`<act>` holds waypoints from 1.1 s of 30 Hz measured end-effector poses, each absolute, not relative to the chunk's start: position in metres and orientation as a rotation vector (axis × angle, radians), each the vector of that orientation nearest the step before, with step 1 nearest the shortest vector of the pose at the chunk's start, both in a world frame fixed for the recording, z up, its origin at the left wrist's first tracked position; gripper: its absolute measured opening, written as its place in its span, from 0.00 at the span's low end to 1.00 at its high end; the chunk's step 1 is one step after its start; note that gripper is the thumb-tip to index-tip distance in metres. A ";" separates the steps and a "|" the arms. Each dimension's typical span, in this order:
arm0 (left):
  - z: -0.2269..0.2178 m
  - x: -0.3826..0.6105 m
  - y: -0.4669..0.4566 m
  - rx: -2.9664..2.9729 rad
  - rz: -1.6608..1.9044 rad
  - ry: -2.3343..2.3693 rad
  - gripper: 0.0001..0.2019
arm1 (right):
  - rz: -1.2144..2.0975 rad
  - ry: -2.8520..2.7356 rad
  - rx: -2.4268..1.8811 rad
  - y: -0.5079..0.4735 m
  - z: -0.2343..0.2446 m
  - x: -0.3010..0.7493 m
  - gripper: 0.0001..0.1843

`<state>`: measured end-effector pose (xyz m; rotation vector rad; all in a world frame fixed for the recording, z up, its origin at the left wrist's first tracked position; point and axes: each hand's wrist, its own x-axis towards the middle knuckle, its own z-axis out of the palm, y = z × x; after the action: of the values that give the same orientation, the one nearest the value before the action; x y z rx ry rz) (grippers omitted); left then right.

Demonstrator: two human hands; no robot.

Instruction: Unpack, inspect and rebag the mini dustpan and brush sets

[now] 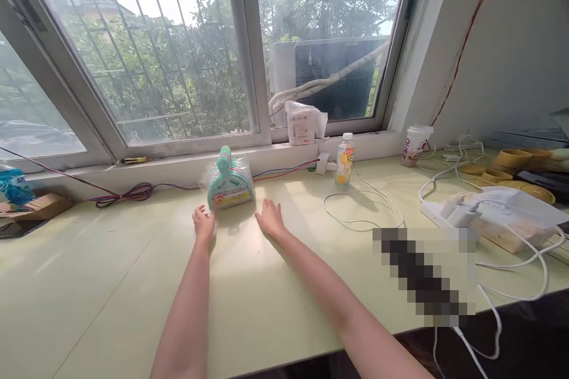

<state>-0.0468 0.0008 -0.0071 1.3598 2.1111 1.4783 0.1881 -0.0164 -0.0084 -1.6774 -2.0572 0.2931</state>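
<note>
A stack of turquoise, hanger-shaped plastic pieces [227,180] in clear wrap stands upright on the table against the sill, a printed label low on its front. Just left of its lower edge is my left hand [204,223], fingers apart and slightly bent, holding nothing; whether a fingertip touches the pack cannot be made out. My right hand [269,218] lies palm down on the tabletop, a little to the right of the pack, with its fingers stretched out and nothing in them.
A juice bottle [344,160] and a looped white cable [362,192] are right of my hands. Farther right stand a paper cup [416,145], a power strip [453,213] and yellow tape rolls [513,160]. Bundled wires [133,191] lie left; a box cutter [134,160] rests on the sill.
</note>
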 end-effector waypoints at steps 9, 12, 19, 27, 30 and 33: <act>0.000 -0.027 -0.054 1.537 1.242 2.126 0.13 | 0.340 -2.205 -1.574 -0.074 -0.006 0.225 0.28; 0.001 -0.019 -0.061 1.624 1.157 2.119 0.13 | 0.341 -2.208 -1.568 -0.084 -0.008 0.231 0.27; 0.003 -0.014 -0.060 1.706 1.086 2.091 0.14 | 0.357 -2.217 -1.544 -0.091 -0.004 0.235 0.25; -0.004 -0.018 -0.054 1.669 1.113 2.062 0.15 | 0.373 -2.198 -1.546 -0.089 -0.005 0.236 0.24; -0.005 -0.023 -0.047 1.549 1.246 2.065 0.21 | 0.371 -2.191 -1.541 -0.088 -0.006 0.236 0.24; -0.002 -0.030 -0.036 1.377 1.387 2.159 0.24 | 0.383 -2.185 -1.525 -0.087 -0.006 0.236 0.24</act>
<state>-0.0298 -0.0361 -0.0019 1.3775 2.1586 1.3875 0.2362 -0.0874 -0.0057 -1.5253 -2.1855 0.3834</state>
